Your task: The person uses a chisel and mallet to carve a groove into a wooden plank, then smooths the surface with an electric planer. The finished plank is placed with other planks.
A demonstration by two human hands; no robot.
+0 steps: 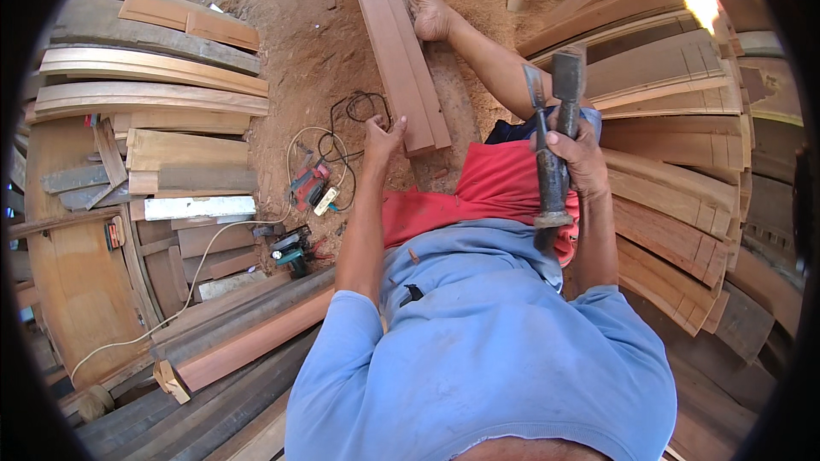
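Chisel [549, 172] and dark tool [567, 78] look stiff, heavy; best gripped by handles. Right hand [574, 152] holds both; left hand [383, 133] loosely parted beside plank [405, 77].

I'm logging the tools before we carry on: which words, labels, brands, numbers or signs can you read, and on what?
No text can be read anywhere in this view.
Red power tool: too small to make out any lettering.
Teal power tool: likewise too small.
Chisel-like tool and dark block-headed tool in the right hand: no legible marking.
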